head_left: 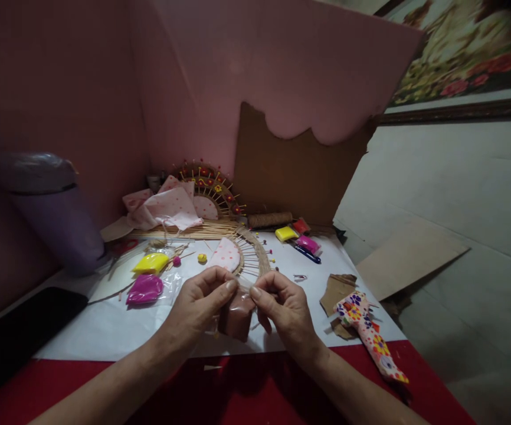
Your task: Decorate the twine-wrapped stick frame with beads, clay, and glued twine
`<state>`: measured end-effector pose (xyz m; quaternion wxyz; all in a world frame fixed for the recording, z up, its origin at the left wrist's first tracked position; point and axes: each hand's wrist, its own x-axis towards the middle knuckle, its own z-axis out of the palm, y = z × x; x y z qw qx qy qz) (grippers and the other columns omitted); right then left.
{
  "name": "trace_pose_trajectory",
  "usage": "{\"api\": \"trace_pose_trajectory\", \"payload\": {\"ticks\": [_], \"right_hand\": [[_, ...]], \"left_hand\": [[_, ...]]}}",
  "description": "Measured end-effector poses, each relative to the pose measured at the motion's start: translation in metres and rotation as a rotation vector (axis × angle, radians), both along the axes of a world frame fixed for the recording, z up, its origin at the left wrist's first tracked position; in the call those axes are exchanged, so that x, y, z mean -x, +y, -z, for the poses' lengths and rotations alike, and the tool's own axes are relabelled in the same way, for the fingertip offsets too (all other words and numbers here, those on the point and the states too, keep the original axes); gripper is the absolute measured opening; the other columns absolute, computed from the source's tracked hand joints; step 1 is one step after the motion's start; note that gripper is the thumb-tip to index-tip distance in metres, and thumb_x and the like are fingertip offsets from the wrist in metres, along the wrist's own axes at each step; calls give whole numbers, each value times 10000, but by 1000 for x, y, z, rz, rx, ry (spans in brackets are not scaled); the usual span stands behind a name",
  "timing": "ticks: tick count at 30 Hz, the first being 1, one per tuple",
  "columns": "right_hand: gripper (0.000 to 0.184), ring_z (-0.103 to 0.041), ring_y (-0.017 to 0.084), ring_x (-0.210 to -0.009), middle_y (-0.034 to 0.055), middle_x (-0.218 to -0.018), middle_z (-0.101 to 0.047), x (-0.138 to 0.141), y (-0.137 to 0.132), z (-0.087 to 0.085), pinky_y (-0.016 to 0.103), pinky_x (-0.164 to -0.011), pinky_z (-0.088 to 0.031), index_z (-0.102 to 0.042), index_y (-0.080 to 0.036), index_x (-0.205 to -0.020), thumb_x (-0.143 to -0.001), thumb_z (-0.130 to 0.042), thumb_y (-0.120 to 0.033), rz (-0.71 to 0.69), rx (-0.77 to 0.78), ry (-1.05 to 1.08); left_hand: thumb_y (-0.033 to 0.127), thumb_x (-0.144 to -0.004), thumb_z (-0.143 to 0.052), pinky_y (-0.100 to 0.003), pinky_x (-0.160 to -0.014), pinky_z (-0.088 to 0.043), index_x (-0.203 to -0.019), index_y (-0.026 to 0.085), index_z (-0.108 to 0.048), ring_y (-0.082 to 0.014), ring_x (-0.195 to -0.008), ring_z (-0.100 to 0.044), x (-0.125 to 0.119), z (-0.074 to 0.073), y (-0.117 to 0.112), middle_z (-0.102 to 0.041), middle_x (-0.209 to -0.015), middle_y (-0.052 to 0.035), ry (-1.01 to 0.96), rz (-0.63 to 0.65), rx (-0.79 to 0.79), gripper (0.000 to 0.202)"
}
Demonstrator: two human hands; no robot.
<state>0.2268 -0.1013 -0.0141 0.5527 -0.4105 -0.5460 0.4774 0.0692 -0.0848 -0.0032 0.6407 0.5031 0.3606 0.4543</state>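
Between my two hands hangs a clear plastic packet of brown modelling clay [236,316]. My left hand [209,298] pinches its top edge on the left, thumb against fingers. On the right, my right hand [284,304] pinches the same top edge. Just behind the packet lies a half-round craft piece [255,251] of sticks, twine and dotted cloth, its rim set with coloured balls; my hands hide its lower part. A small yellow ball [202,258] and a magenta ball [176,261] sit to its left.
Yellow [151,263] and magenta clay packets [144,290] lie left, near a purple bottle [56,212] and a black flat object [25,336]. A finished-looking fan piece [218,188], twine roll [269,219] and cardboard [300,171] stand behind. Right lies a flower-patterned glue gun [370,333].
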Motion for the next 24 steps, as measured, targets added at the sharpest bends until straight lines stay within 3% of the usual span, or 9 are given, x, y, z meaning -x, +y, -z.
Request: {"api": "trace_pose_trajectory", "payload": {"ticks": [12,16,18,22,24], "right_hand": [[290,-358,28,-362,-67,-539,-476,-1,1,4,162,-342,-266,-511,-164,-712,-776,-641,-415,-27,3,18],[286,-322,34,-367,-86,-502,-402,-1,1,6,165,-343,-254,-517,-169,-757,-828,-581,-439,-35,-11,29],[251,-318,35,-366,-88,-525,-404,-1,3,8,170,-349,-259,-510,-179,-820,-850,-555,-424,-2,-27,72],[186,-472,65,-496,-49,-666,-507,-2,6,7,201,-496,-418,-497,-193,-947,-856,-557,-344,54,-94,137],[198,-520,80,-572,-17,-767,-551,-2,7,6,220,-556,-466,-515,-191,-970,-847,-568,-338,42,-101,156]], "left_hand": [[398,-694,-707,-191,-478,-392,-736,147,-590,-84,-500,-527,-2,-2,-3,-613,-615,6,7,19,44,279],[394,-718,-685,-189,-446,-382,-718,143,-586,-73,-446,-495,0,-2,1,-589,-555,24,-14,6,12,270],[376,-742,-664,-189,-457,-406,-749,149,-590,-74,-462,-509,5,-4,8,-596,-579,30,-63,-102,-14,239],[239,-709,-665,-185,-589,-487,-833,139,-618,-102,-680,-606,24,-11,34,-661,-789,-9,-185,-544,-78,165],[177,-691,-639,-207,-572,-501,-839,127,-624,-127,-669,-623,37,-13,49,-663,-770,-28,-175,-645,-88,156]]}}
